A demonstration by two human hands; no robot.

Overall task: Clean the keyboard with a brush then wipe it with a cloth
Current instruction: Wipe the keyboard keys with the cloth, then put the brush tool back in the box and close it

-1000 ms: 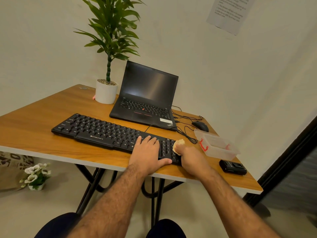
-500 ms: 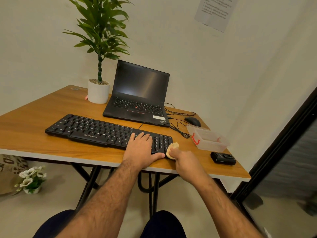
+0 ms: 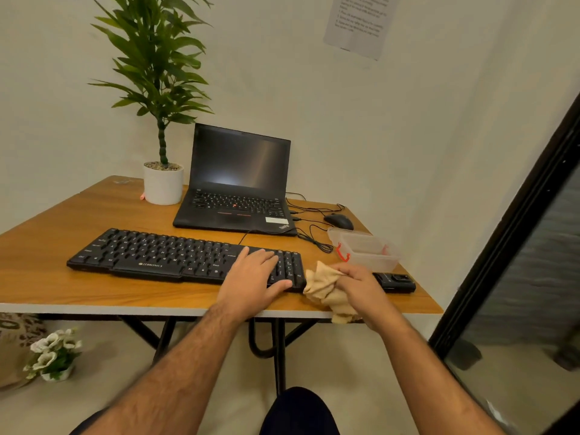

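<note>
A flat black plastic keyboard [image 3: 185, 257] with matte keys lies across the grained wooden table [image 3: 47, 246]. The left hand [image 3: 255, 279] rests palm-down on its right end, fingers straight and spread, thumb along the near edge. At the keyboard's 3 o'clock the right hand [image 3: 361, 285] bunches a soft beige cloth [image 3: 326, 291] (crumpled, hanging past the table edge), fingers curled round it.

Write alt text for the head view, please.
The right hand holds a crumpled tan cloth at the right end of a black keyboard, which the left hand presses flat on a wooden table.
</note>
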